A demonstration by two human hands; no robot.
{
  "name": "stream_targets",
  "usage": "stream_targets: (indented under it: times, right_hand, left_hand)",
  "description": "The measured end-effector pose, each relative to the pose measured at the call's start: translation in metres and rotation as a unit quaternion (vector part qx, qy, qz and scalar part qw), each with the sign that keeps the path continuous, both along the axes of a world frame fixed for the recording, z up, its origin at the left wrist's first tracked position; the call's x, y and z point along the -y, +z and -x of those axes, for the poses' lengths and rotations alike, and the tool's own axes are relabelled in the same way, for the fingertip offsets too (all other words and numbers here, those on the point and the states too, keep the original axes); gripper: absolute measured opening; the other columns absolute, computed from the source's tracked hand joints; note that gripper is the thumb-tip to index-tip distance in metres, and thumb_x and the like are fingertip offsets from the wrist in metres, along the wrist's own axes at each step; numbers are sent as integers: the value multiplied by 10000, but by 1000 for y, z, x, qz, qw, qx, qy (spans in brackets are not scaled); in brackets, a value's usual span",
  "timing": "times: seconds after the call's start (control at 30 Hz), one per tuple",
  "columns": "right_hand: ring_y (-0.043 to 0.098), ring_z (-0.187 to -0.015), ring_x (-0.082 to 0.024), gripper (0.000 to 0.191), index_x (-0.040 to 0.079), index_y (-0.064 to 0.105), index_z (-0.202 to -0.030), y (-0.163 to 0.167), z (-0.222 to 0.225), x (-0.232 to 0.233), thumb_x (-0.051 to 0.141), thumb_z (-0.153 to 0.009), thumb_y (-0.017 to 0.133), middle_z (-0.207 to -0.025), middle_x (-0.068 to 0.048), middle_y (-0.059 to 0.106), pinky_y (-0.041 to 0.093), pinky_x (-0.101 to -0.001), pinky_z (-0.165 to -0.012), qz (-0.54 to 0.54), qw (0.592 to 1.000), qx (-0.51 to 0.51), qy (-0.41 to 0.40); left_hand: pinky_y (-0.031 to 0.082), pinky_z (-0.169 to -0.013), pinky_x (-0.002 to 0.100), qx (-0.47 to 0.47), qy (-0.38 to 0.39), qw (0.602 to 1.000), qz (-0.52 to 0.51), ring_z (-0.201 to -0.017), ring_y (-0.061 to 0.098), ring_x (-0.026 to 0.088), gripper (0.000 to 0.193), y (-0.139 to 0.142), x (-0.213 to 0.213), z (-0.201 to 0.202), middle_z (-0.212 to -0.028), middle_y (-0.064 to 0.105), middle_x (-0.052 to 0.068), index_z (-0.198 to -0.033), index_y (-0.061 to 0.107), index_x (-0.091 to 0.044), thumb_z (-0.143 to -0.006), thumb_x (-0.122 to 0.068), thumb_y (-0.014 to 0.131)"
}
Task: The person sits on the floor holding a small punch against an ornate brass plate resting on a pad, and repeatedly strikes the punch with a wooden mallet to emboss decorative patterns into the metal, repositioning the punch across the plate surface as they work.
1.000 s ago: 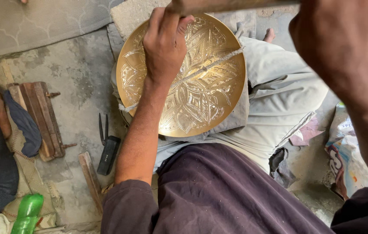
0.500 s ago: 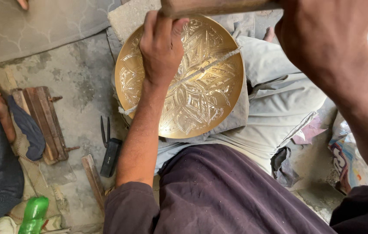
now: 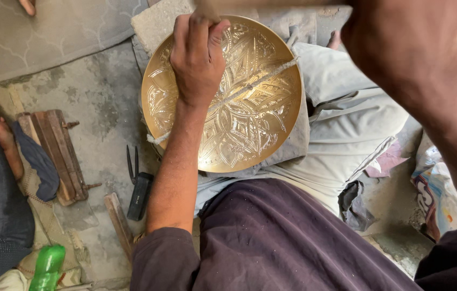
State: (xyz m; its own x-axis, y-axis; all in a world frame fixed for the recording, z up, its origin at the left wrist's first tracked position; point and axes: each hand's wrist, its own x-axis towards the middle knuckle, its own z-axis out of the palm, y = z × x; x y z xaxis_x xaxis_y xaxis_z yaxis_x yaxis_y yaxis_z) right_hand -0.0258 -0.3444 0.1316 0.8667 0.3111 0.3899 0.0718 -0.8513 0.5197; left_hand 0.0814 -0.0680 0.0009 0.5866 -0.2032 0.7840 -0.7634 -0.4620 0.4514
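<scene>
A round brass plate (image 3: 250,124), engraved with a flower pattern, rests tilted on my lap over grey cloth. A thin pale cord (image 3: 260,83) runs across its face. My left hand (image 3: 196,59) lies on the plate's upper left part, its fingers pinched around a small tool that is mostly hidden. My right hand (image 3: 395,37) is raised close to the camera at the top right and looks blurred. It grips a wooden handle (image 3: 271,4) that runs along the top edge above the plate.
On the concrete floor to the left lie stacked wooden blocks (image 3: 56,153), a black hand tool (image 3: 139,191), a wooden stick (image 3: 118,221) and a green bottle (image 3: 48,267). Another person's foot (image 3: 5,140) is at the far left. A colourful bag (image 3: 438,196) lies on the right.
My raised right hand and the wooden handle have shifted slightly left. My left hand stays in the same place on the plate.
</scene>
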Motion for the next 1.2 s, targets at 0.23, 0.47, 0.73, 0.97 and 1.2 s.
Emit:
stream_targets:
  times: [0.23, 0.47, 0.73, 0.97, 1.2]
  right_hand:
    - [457, -536, -167, 151, 121, 612, -853, 1, 5, -10, -6, -772, 624, -637, -16, 490, 318, -325, -562, -118, 992, -23, 31]
    - [397, -486, -130, 181, 146, 616, -843, 4, 2, -7, 6, -730, 633, -574, 22, 415, 277, -321, -544, -37, 999, 13, 37]
    - [405, -531, -153, 150, 127, 605, -851, -3, 6, -7, 1, -772, 630, -620, 1, 428, 283, -319, -572, -90, 995, -7, 48]
    - [412, -569, -173, 127, 110, 596, -858, -8, 12, -8, -3, -810, 628, -660, -17, 440, 288, -317, -597, -126, 991, -25, 44]
    - [376, -542, -156, 155, 121, 562, -808, -13, 13, -4, -17, -776, 626, -617, -8, 394, 281, -306, -586, -89, 995, -1, 43]
  left_hand:
    - [650, -695, 238, -7, -2, 1000, 5, -873, 676, 132, 152, -8, -1, -4, -1016, 612, 28, -1182, 574, -95, -1094, -203, 634]
    - [605, -656, 258, -21, 11, 1000, 11, -835, 658, 111, 200, -7, -2, 0, -978, 599, -1, -1197, 579, -110, -1083, -235, 685]
    - [623, -658, 261, -18, 8, 1000, 13, -850, 676, 126, 194, -10, -2, -2, -1023, 591, 25, -1227, 562, -106, -1088, -215, 643]
    - [636, -699, 274, -16, -3, 1000, 16, -897, 690, 142, 161, -9, -2, -1, -1056, 598, 38, -1222, 560, -108, -1115, -220, 604]
    - [608, -681, 328, -26, 19, 999, 0, -878, 659, 174, 169, -6, -5, 5, -1013, 583, 29, -1233, 589, -109, -1107, -215, 623]
